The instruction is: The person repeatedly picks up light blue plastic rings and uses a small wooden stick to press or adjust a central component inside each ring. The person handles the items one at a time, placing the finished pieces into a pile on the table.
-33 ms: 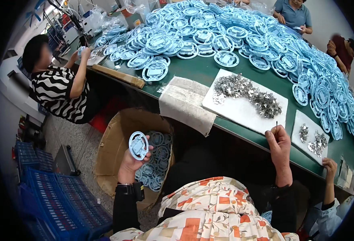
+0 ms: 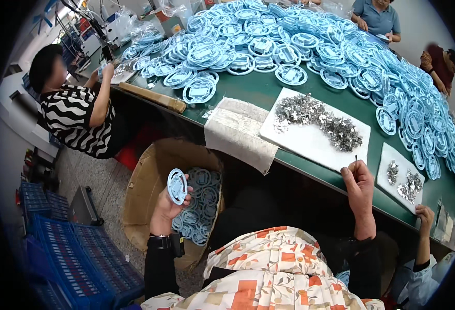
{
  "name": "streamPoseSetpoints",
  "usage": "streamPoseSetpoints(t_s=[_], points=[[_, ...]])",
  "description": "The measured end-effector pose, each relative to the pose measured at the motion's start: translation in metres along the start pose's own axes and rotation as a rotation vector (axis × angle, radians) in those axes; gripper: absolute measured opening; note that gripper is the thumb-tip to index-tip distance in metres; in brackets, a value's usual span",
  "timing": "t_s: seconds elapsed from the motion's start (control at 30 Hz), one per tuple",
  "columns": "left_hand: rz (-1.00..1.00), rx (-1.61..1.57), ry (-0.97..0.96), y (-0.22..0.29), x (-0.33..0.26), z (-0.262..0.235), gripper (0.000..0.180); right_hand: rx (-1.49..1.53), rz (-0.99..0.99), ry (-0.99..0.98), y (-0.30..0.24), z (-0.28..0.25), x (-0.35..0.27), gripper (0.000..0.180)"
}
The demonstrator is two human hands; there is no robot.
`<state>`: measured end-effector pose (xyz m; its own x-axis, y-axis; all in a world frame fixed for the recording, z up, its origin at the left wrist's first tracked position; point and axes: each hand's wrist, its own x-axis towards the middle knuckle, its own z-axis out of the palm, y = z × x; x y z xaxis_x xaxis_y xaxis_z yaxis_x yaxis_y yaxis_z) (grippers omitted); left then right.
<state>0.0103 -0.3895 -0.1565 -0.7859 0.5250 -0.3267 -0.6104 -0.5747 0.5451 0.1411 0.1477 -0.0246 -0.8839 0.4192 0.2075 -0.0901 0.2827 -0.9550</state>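
My left hand (image 2: 168,204) grips a light-blue oval plastic part (image 2: 177,186), a ring with a shaped centre, and holds it tilted above an open cardboard box (image 2: 139,199). More blue parts (image 2: 200,196) like it lie inside that box. At the table's near edge, my right hand (image 2: 361,187) is closed in a pinch round a thin dark stick-like tool (image 2: 356,158), of which only the tip shows. Just beyond it rests a white foam pad (image 2: 310,150) carrying a heap of small silvery metal pieces (image 2: 310,111).
A large mound of blue parts (image 2: 289,51) covers the far side of the green table (image 2: 243,85). A co-worker's hand (image 2: 425,217) touches a smaller white pad (image 2: 400,155) at right. Blue crates (image 2: 77,258) stand lower left. Another person (image 2: 77,111) works at left.
The blue part in my left hand has turned slightly. At right, the smaller pad and the co-worker's hand have shifted a little. The left co-worker's hands have dipped slightly.
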Motion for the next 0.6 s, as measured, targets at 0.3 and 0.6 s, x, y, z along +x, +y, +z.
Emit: streamPoseSetpoints(t_s=[0.3,0.6], points=[[0.665,1.362,0.775,0.029,0.020,-0.008,0.047,-0.017,0.052,0.029,-0.012,0.001,0.002,0.022],[1.036,1.714,-0.207,0.007,0.174,0.377,0.016,-0.016,0.212,-0.212,-0.026,-0.029,0.017,0.018]])
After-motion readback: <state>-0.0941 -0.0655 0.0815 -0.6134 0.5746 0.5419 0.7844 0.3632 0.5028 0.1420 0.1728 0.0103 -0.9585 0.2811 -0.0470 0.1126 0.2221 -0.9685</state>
